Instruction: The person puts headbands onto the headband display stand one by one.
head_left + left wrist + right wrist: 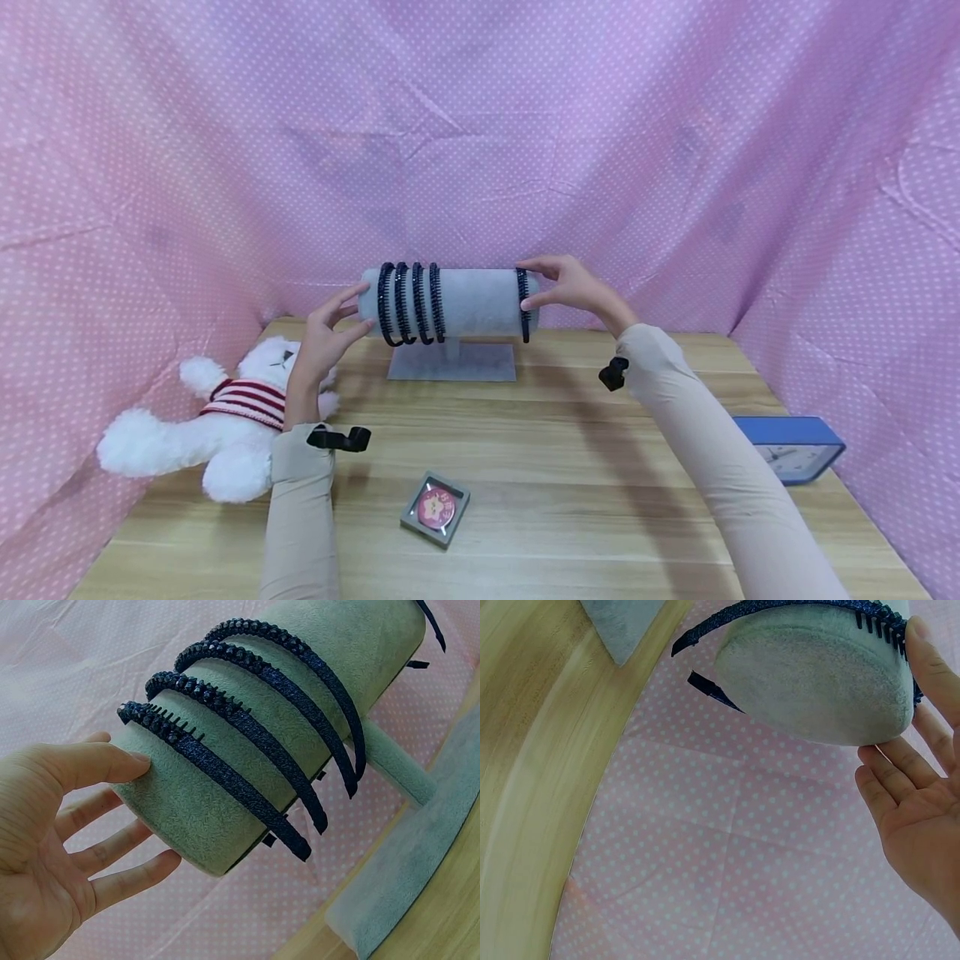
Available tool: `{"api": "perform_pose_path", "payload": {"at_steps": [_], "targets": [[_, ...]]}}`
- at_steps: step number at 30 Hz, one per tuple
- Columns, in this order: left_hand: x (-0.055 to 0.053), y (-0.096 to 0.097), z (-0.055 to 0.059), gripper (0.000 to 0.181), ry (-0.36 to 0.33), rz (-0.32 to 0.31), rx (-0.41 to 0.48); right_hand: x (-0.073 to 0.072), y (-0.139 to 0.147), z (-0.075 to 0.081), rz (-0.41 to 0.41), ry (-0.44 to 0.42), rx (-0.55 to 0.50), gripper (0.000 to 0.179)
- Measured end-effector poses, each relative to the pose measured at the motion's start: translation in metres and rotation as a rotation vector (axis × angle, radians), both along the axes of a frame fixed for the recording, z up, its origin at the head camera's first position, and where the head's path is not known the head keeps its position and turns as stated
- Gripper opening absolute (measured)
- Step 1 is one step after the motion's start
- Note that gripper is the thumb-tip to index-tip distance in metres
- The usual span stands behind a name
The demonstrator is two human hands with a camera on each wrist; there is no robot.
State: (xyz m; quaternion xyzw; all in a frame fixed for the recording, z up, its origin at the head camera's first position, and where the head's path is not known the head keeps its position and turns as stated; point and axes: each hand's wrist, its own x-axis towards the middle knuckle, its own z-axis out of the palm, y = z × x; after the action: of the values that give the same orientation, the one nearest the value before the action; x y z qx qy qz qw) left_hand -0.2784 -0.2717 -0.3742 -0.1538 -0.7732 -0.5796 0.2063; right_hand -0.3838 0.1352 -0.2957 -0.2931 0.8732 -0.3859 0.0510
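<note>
A grey plush headband stand (480, 302) stands at the back of the table, its horizontal cylinder on a short post and flat base (416, 367). Several dark blue beaded headbands (247, 787) with comb teeth sit side by side around its left part. My left hand (321, 343) holds the cylinder's left end, thumb on the front and fingers at the end and behind. Near the right end, another dark headband (780, 610) arches over the cylinder, its two tips spread apart below. My right hand (573, 287) pinches this headband between thumb and fingers; some fingertips touch the cylinder.
A white teddy bear (240, 442) in a striped sweater lies at the left, beside my left forearm. A small framed pink badge (436, 508) lies at the front. A blue clock (791, 431) stands at the right, partly behind my right sleeve. Pink dotted cloth (480, 125) surrounds the table.
</note>
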Motion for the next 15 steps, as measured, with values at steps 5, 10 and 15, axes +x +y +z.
{"api": "perform_pose_path", "payload": {"at_steps": [5,10,15], "targets": [[0.001,0.001,0.001,0.058,-0.001,0.01,-0.011,0.001,-0.005,0.002,0.004,0.003,0.008,0.075],[-0.001,0.001,0.0,0.057,-0.007,0.002,0.004,0.002,-0.011,0.003,0.004,0.007,0.016,0.075],[-0.002,0.0,-0.001,0.056,0.003,-0.003,0.003,0.003,-0.017,0.004,0.003,0.032,0.035,0.074]]}}
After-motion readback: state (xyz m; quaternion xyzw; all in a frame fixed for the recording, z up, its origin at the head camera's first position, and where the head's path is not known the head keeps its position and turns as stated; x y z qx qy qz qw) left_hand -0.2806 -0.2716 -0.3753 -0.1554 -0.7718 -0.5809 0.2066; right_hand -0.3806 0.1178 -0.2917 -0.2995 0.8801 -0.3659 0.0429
